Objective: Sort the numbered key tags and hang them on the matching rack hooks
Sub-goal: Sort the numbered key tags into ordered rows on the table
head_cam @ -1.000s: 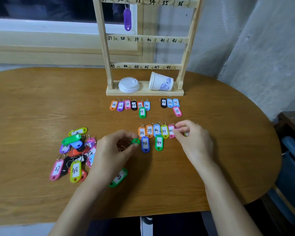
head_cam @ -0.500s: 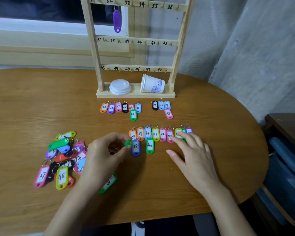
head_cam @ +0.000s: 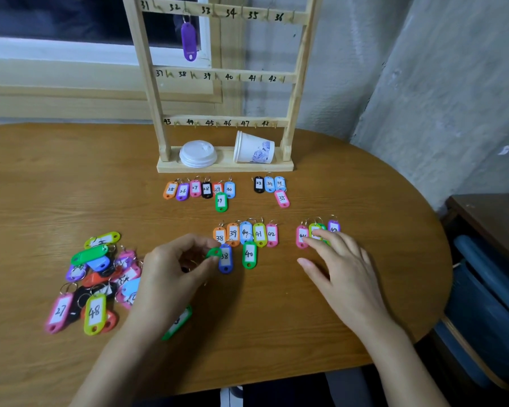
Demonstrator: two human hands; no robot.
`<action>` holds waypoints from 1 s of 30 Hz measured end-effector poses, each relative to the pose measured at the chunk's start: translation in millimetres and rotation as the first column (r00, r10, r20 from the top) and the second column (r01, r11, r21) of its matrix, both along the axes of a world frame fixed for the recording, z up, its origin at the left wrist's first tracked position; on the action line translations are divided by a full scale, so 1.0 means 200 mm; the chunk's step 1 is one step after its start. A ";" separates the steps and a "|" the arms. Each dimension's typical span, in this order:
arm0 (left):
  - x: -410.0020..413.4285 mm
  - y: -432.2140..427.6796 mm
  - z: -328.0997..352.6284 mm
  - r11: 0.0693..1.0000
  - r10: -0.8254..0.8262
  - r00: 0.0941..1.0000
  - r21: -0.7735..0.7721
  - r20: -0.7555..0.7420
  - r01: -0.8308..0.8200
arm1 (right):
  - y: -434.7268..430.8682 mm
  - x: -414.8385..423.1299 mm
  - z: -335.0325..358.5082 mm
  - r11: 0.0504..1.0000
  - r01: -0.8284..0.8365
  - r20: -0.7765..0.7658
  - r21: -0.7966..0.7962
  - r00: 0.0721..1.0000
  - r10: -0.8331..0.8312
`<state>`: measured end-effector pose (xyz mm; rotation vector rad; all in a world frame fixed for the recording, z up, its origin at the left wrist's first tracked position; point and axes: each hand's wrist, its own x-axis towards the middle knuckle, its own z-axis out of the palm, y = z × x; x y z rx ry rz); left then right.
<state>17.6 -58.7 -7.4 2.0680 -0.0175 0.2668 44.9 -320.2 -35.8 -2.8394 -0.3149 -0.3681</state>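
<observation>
Small green plastic key tag (head_cam: 213, 253) pinched in curled left hand (head_cam: 174, 274), tip pointing right, seemingly touching blue tag marked 38 (head_cam: 225, 259) under row of tags numbered 38 to 42 (head_cam: 259, 234) on wooden bench (head_cam: 276, 318); right hand (head_cam: 341, 268) farther off, fingers straight, resting on cluster of tags (head_cam: 301, 236).

We look from a single wide-angle camera worn on the head, aimed forward and down across the oval desk (head_cam: 71, 177). The desk's near edge runs along the bottom of the frame, and both forearms reach in from there, so the left hand (head_cam: 171, 274) and the right hand (head_cam: 344, 274) lie close beneath the lens. The wooden rack (head_cam: 227, 76) stands farther off at the back of the desk, facing us, its top cut by the upper edge and its uprights spreading apart toward the top.
</observation>
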 end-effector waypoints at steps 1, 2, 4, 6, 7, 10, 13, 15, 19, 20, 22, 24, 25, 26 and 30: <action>0.00 0.00 0.00 1.000 -0.002 1.000 0.001 0.002 0.001 | -0.01 0.00 0.00 0.999 0.021 0.034 0.032 0.999 -0.022; 0.00 0.00 0.00 1.000 -0.004 1.000 0.002 0.003 0.004 | -0.03 0.00 -0.01 0.996 0.054 0.059 0.068 0.997 -0.058; 0.00 0.00 0.00 1.000 -0.008 1.000 -0.009 0.005 0.008 | -0.08 0.01 -0.01 0.985 0.127 0.088 0.118 0.987 -0.138; 0.00 0.00 -0.01 1.000 -0.007 1.000 -0.017 0.002 0.007 | -0.12 0.02 -0.01 0.981 0.163 0.067 0.104 0.983 -0.171; 0.00 0.00 -0.01 1.000 -0.006 1.000 -0.017 -0.001 0.006 | -0.13 0.02 -0.01 0.983 0.164 0.041 0.082 0.985 -0.168; 0.00 -0.01 -0.01 1.000 -0.015 1.000 -0.017 -0.009 0.015 | -0.15 0.03 -0.02 0.990 0.142 -0.033 0.022 0.989 -0.141; 0.00 -0.02 -0.01 1.000 -0.011 1.000 -0.022 -0.004 0.011 | -0.17 0.03 -0.01 0.988 0.149 -0.038 0.049 0.988 -0.147; 0.00 -0.03 -0.01 1.000 -0.006 1.000 -0.026 -0.004 0.006 | -0.18 0.04 -0.01 0.986 0.154 -0.045 0.064 0.987 -0.152; 0.00 -0.03 -0.01 1.000 -0.014 1.000 -0.022 -0.010 0.013 | -0.20 0.03 -0.01 0.986 0.142 -0.040 0.085 0.989 -0.139; 0.00 -0.03 -0.01 1.000 -0.019 1.000 -0.021 -0.011 0.019 | -0.20 0.03 -0.01 0.985 0.140 -0.025 0.102 0.990 -0.138; 0.00 -0.03 -0.01 0.999 -0.025 1.000 -0.023 -0.013 0.024 | -0.20 0.01 -0.02 0.981 0.140 0.032 0.137 0.989 -0.146; 0.00 -0.03 -0.01 1.000 -0.022 1.000 -0.019 -0.014 0.022 | -0.20 -0.01 -0.03 0.981 0.139 0.093 0.138 0.984 -0.152; 0.00 -0.03 -0.01 1.000 -0.020 1.000 -0.015 -0.013 0.020 | -0.20 -0.02 -0.03 0.982 0.138 0.107 0.131 0.982 -0.153; 0.00 -0.03 -0.01 1.000 -0.020 1.000 -0.012 -0.010 0.020 | -0.20 -0.02 -0.04 0.982 0.141 0.110 0.130 0.982 -0.155; 0.00 -0.03 -0.01 1.000 -0.026 1.000 -0.013 -0.007 0.026 | -0.20 -0.03 -0.02 0.979 0.153 0.100 0.133 0.981 -0.166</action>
